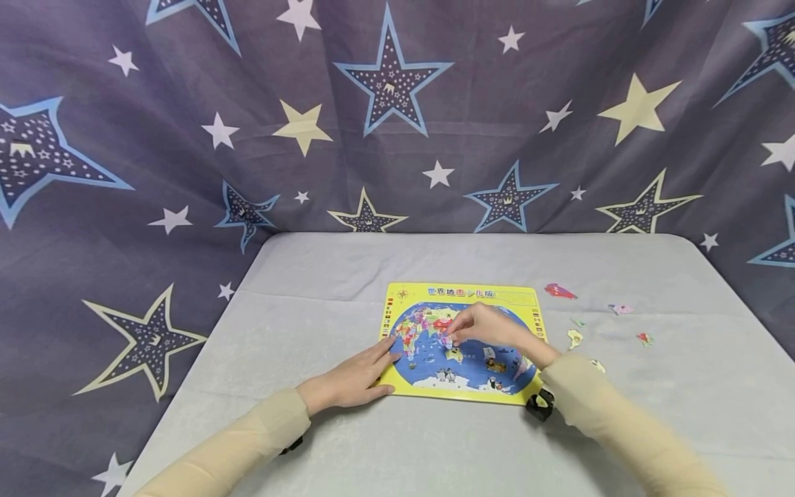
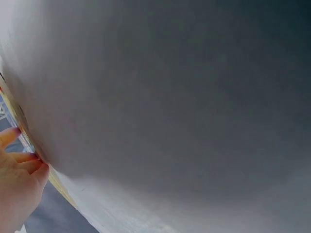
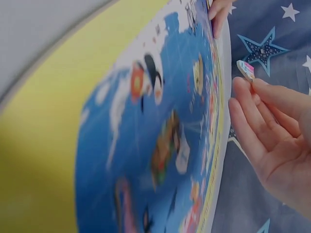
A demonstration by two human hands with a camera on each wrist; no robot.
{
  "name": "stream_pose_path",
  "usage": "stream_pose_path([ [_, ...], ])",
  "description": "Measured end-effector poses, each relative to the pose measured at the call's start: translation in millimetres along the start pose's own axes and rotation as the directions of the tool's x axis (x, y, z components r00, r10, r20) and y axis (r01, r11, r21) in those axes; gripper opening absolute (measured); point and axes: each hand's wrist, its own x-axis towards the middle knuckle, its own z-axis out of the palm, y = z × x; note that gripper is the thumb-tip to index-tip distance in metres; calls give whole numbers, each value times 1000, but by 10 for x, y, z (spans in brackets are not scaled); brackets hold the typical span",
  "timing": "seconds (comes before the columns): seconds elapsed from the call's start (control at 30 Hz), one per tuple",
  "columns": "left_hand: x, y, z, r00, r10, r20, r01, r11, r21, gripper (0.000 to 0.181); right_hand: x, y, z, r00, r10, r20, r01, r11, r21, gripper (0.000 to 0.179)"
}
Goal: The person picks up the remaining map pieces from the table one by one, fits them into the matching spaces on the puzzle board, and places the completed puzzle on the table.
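A yellow-bordered world map puzzle board (image 1: 435,392) lies flat on the table. My left hand (image 1: 354,376) rests at its left edge, fingers extended over the border and thumb near the lower left corner. The left wrist view shows the same hand (image 2: 22,179) at the board's thin edge. Above the map, my right hand (image 1: 487,326) pinches a small puzzle piece between thumb and fingertips. In the right wrist view this puzzle piece (image 3: 246,70) is pale with pink and blue markings, held up from the board by the right hand (image 3: 277,131).
Several loose puzzle pieces lie right of the board, among them a red one (image 1: 560,291), a pale purple one (image 1: 620,309), a cream one (image 1: 575,338) and a red-green one (image 1: 644,339). A grey cloth covers the table (image 1: 298,297). Behind hangs a star-patterned curtain (image 1: 472,145).
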Motion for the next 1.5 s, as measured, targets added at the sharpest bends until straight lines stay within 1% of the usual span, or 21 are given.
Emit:
stream_pose_path([
  [0.1,-3,-1,3,1000,0,-3,0,1000,-2,61,61,-9,62,1000,14,9,-14,1000,-1,13],
  [0.23,-2,-10,13,1000,-2,-4,2,1000,-2,61,131,-22,139,1000,28,12,-28,999,25,12],
  [0.33,-1,-11,14,1000,-5,-3,5,1000,-4,61,179,-18,189,1000,18,7,-18,999,43,12],
  [0.6,3,-6,11,1000,-10,-2,10,1000,-14,61,273,-28,289,1000,-9,-1,9,999,39,12],
  [0.8,3,-12,13,1000,-6,-3,6,1000,-13,61,333,-39,365,1000,6,-6,-6,999,41,13],
  [0.9,4,-15,16,1000,-4,-5,4,1000,-9,61,355,-63,399,1000,8,-19,-7,999,33,12],
  [1.13,6,-12,16,1000,1,-4,-1,1000,-12,61,375,-106,457,999,-19,-27,19,1000,15,10],
  [1.5,11,0,8,1000,-7,1,7,1000,-22,61,429,-93,522,998,15,-58,-14,1000,5,8],
])
